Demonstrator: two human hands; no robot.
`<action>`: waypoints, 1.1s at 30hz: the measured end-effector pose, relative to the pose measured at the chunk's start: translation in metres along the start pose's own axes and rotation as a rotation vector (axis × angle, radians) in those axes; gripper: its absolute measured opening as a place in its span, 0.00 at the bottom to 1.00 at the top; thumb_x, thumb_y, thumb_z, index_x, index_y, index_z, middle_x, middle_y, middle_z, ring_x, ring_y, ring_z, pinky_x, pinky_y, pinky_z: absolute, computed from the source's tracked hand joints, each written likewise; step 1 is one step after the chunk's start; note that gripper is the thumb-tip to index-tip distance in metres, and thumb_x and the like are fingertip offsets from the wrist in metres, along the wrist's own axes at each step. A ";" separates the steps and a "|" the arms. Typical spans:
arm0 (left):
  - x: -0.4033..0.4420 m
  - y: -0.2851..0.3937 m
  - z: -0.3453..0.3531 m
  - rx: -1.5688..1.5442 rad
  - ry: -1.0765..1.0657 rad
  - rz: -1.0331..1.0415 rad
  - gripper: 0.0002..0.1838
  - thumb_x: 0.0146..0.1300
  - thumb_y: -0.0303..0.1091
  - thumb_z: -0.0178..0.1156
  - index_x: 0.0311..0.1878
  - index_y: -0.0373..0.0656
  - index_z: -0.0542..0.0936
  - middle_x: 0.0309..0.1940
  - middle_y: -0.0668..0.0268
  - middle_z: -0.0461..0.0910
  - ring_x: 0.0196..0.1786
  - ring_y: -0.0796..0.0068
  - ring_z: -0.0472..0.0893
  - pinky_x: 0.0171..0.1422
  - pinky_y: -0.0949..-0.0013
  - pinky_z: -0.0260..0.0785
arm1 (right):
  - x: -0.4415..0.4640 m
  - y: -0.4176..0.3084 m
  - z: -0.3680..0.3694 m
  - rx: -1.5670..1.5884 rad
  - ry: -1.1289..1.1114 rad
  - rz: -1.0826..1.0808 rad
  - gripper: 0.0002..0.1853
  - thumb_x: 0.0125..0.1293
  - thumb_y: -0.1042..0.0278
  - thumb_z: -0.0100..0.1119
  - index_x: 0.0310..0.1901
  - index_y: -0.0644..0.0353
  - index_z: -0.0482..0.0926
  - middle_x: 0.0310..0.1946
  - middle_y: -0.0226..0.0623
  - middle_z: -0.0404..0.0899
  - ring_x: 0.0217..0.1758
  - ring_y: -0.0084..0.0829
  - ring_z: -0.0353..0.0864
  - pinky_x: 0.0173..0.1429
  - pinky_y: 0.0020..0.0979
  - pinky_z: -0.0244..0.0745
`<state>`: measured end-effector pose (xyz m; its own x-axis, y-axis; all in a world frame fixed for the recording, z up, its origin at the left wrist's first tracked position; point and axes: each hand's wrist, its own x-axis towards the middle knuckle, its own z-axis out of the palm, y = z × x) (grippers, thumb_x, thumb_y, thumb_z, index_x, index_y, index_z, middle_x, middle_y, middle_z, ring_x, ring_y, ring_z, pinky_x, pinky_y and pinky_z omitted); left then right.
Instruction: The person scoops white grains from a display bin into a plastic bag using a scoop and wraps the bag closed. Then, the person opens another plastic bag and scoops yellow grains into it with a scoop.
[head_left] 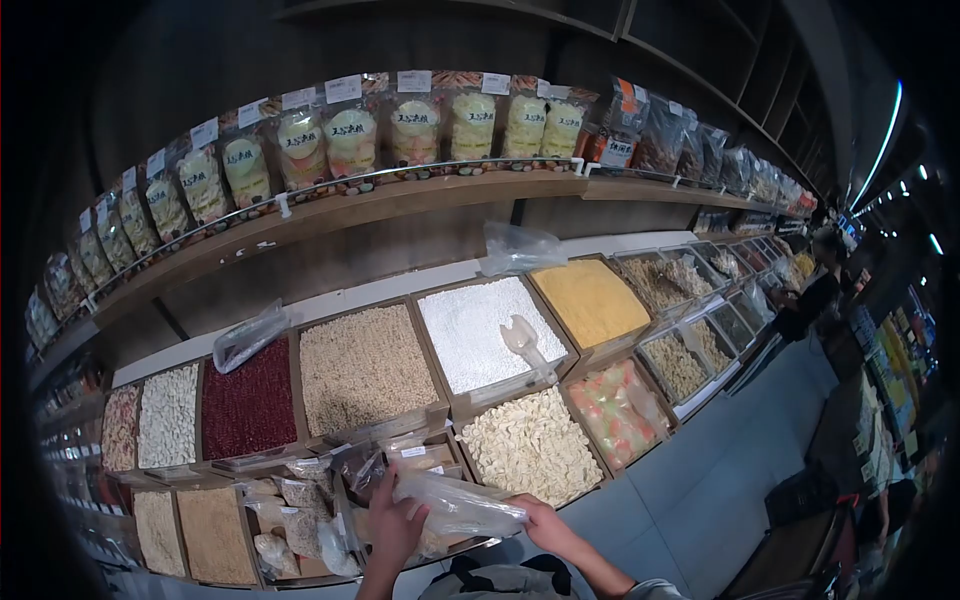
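Clear plastic bag (460, 503) stretched between 2 bare hands above the near edge of the display. The right hand (547, 525) has its grip closed, pinching the right end of the bag between thumb and fingers. The left hand (397, 520) lies at the other end, its grip partly open with thumb and fingers apart; whether it has firm hold of the film cannot be told. Beneath the bag is a compartment of small packets (425, 457); just to its right along the near edge stands the bin of pale flakes (530, 450). In the row behind are dark red beans (248, 405), beige beans (368, 370), white granules (468, 325) bearing a scoop (522, 343), and yellow grain (590, 300). A second bag (520, 248) lies at the rear edge, behind the granules and grain.
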<state>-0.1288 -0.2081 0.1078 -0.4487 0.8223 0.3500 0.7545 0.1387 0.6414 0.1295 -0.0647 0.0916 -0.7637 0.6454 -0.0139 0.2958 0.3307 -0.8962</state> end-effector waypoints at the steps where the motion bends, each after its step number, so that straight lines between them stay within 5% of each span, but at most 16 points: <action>1: 0.002 0.001 -0.008 0.001 0.004 0.002 0.11 0.46 0.32 0.75 0.31 0.35 0.86 0.70 0.48 0.67 0.61 0.48 0.75 0.63 0.55 0.69 | 0.008 -0.003 0.003 -0.015 -0.070 -0.017 0.26 0.56 0.90 0.49 0.58 0.65 0.76 0.53 0.48 0.77 0.60 0.45 0.77 0.65 0.35 0.69; 5: -0.003 -0.005 -0.006 0.119 -0.105 -0.045 0.14 0.47 0.33 0.74 0.37 0.37 0.87 0.56 0.51 0.78 0.54 0.49 0.79 0.56 0.55 0.72 | 0.028 -0.011 0.009 -0.042 -0.279 -0.077 0.30 0.59 0.86 0.53 0.65 0.63 0.70 0.61 0.52 0.71 0.64 0.48 0.73 0.68 0.37 0.68; 9: -0.013 -0.018 0.022 -0.006 0.009 -0.180 0.14 0.49 0.32 0.72 0.39 0.38 0.85 0.42 0.52 0.82 0.43 0.50 0.82 0.47 0.55 0.74 | 0.050 -0.031 -0.027 0.058 -0.426 0.104 0.35 0.67 0.69 0.64 0.73 0.62 0.59 0.68 0.53 0.63 0.69 0.48 0.69 0.72 0.36 0.64; 10: -0.011 -0.014 0.023 -0.001 0.009 -0.185 0.14 0.49 0.32 0.72 0.39 0.38 0.85 0.42 0.52 0.82 0.43 0.50 0.82 0.47 0.55 0.74 | 0.058 -0.014 -0.038 -0.001 -0.403 -0.041 0.40 0.69 0.60 0.65 0.75 0.62 0.54 0.69 0.51 0.62 0.70 0.44 0.68 0.71 0.37 0.66; 11: -0.009 -0.007 0.024 0.006 -0.028 -0.225 0.12 0.51 0.32 0.71 0.37 0.37 0.84 0.40 0.52 0.81 0.41 0.50 0.82 0.44 0.54 0.74 | 0.063 -0.001 -0.047 0.005 -0.407 -0.042 0.40 0.69 0.60 0.65 0.75 0.62 0.54 0.69 0.51 0.62 0.70 0.44 0.68 0.71 0.37 0.66; 16: 0.004 0.026 0.047 -0.077 -0.026 -0.311 0.09 0.53 0.30 0.69 0.34 0.36 0.82 0.35 0.53 0.79 0.33 0.53 0.82 0.36 0.54 0.73 | 0.106 0.059 -0.097 0.765 0.279 0.414 0.28 0.73 0.62 0.57 0.69 0.61 0.61 0.59 0.46 0.71 0.62 0.43 0.77 0.62 0.43 0.78; 23: 0.025 0.088 0.091 -0.045 0.036 -0.373 0.09 0.54 0.28 0.68 0.37 0.36 0.82 0.33 0.54 0.78 0.30 0.53 0.81 0.33 0.55 0.72 | 0.159 0.105 -0.151 1.520 0.015 0.558 0.15 0.75 0.59 0.54 0.55 0.61 0.72 0.57 0.54 0.75 0.64 0.48 0.74 0.71 0.52 0.68; 29: 0.048 0.133 0.134 -0.004 0.110 -0.280 0.08 0.53 0.27 0.67 0.35 0.35 0.80 0.30 0.54 0.76 0.31 0.52 0.80 0.33 0.55 0.72 | 0.207 0.131 -0.179 1.670 -0.190 0.533 0.18 0.75 0.54 0.51 0.50 0.64 0.75 0.60 0.56 0.74 0.68 0.48 0.70 0.74 0.51 0.64; 33: 0.062 0.168 0.153 0.003 0.244 -0.269 0.07 0.52 0.22 0.66 0.34 0.33 0.79 0.28 0.53 0.75 0.32 0.50 0.79 0.33 0.57 0.70 | 0.230 0.142 -0.187 1.667 -0.196 0.572 0.20 0.75 0.51 0.53 0.49 0.64 0.74 0.42 0.42 0.77 0.52 0.37 0.77 0.60 0.40 0.73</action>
<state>0.0431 -0.0496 0.1326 -0.7324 0.6000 0.3218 0.5951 0.3345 0.7308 0.1036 0.2593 0.0439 -0.8719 0.2929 -0.3924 -0.2223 -0.9508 -0.2159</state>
